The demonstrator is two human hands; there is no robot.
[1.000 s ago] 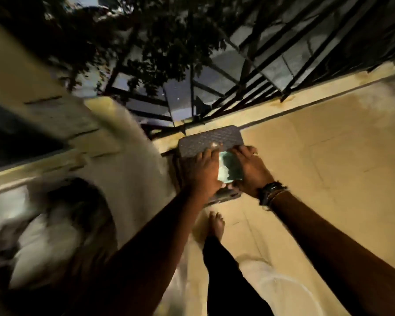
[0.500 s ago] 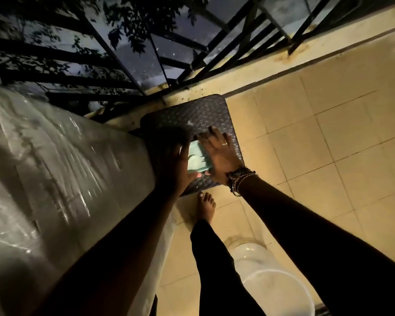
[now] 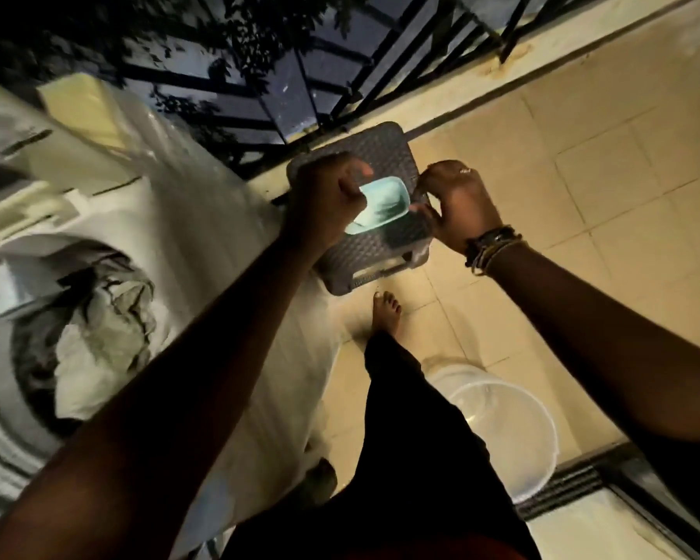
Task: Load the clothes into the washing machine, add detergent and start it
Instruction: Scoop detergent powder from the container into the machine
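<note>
Small pale-green container (image 3: 380,206), open top, w/ whitish content inside (prob. detergent, cannot confirm), sitting on dark woven stool (image 3: 374,258) just right of washing machine (image 3: 203,244). Left edge of container hidden behind left hand (image 3: 326,200). Left hand closed to a fist, thumb side toward container; seems to pinch something at container's left rim, but what exactly is not visible. Right hand (image 3: 455,206) just right of container, over right edge of stool, fingers curled narrow w/ tips together near container's corner; cannot tell if touching it or holding anything. Ring on one finger, several bracelets (image 3: 492,246) on right wrist.

Stool standing on beige tiled floor (image 3: 582,175), close to low ledge under black railing (image 3: 380,74). Beyond railing: dark leaves and night sky.

Washing machine at left, white, top-loading, lid up, covered partly w/ clear plastic sheet on its right side. Clothes (image 3: 98,329) already inside drum: pale grey-white and dark pieces, crumpled, reaching near the opening. Panel area at back of machine blurred, not readable.

Below stool: bare foot (image 3: 386,313) on tile, toes toward stool, leg in black trousers (image 3: 413,438). Right of leg, a translucent white bucket (image 3: 502,434) on floor, seen from above. Dark door track (image 3: 582,483) at bottom right corner, beside bucket.
</note>
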